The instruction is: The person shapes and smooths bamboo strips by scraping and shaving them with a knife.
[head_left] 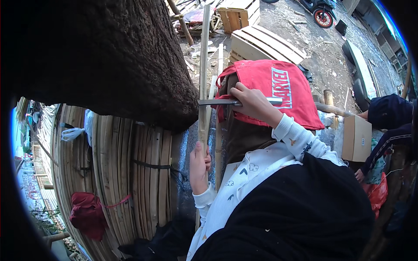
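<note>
Wooden strip (203, 76): long, narrow and pale, near upright at mid-view in front of the person, just beside the trunk's edge.
Left grip (200, 169): closed around the lower part of the strip, thumb lying along it.
Right grip (254, 103): folded round a knife (217, 102), pinching it near its middle, a pale end sticking out to the right.
Blade: level, pointing left, crossing the strip above the left grip; whether it cuts into the wood, I cannot tell.
Red cloth (305, 106): spread behind and below the right grip, a pale printed patch on it, brown fabric (244, 141) under its near edge.
Tree trunk (126, 56): thick, dark, rough, filling the upper left.
Stacked slats (114, 169): bundled at left below the trunk, a dark red bundle (89, 215) hanging against them.
Wooden crates (266, 42): beyond the red cloth, on littered ground.
Motorbike wheel (323, 18): red-rimmed, far back at upper right.
Cardboard box (356, 138): at right, beside another person's dark sleeve (394, 140).
</note>
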{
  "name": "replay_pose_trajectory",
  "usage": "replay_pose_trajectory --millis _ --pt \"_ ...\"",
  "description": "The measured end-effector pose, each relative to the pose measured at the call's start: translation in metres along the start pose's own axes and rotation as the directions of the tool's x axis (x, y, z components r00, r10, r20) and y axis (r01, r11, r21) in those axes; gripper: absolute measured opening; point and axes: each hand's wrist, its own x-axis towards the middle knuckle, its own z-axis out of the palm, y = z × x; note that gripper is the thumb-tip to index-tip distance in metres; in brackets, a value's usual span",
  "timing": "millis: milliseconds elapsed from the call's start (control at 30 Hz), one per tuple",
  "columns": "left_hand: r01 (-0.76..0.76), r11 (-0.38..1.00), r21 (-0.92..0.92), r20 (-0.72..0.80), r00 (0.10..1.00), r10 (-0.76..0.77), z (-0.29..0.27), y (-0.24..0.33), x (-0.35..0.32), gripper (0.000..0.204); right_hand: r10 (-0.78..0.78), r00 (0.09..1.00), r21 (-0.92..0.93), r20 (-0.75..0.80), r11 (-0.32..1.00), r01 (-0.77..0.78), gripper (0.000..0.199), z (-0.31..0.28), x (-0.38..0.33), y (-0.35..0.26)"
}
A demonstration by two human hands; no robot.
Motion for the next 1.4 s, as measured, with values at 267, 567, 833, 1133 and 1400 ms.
replay_pose_trajectory --millis 267,567,833,1133,1400 --pt "0.073 0.996 0.057 0.124 0.989 -0.079 0.021 0.008 0.037 0.055 0.196 0.981 0.060 -0.008 0.979 -0.195 0.033 -0.017 -0.030 0.032" --pt "-0.042 0.994 0.101 0.236 0.972 0.017 0.043 0.029 0.047 0.056 0.223 0.973 0.168 -0.056 0.963 -0.211 0.034 -0.016 -0.054 0.042" --pt "-0.018 1.000 -0.005 0.269 0.963 0.019 0.037 0.009 0.036 0.058 0.240 0.967 0.048 -0.090 0.970 -0.237 0.035 -0.020 -0.060 0.036" --pt "-0.055 0.998 0.043 0.184 0.982 0.046 0.040 0.034 0.019 0.057 0.024 0.985 -0.025 -0.172 0.999 -0.029 0.033 -0.028 -0.043 0.004" --pt "-0.086 0.995 -0.053 0.019 0.996 0.088 0.009 0.013 0.004 0.048 -0.237 0.952 0.151 0.194 0.966 0.209 0.043 0.010 -0.045 -0.022"
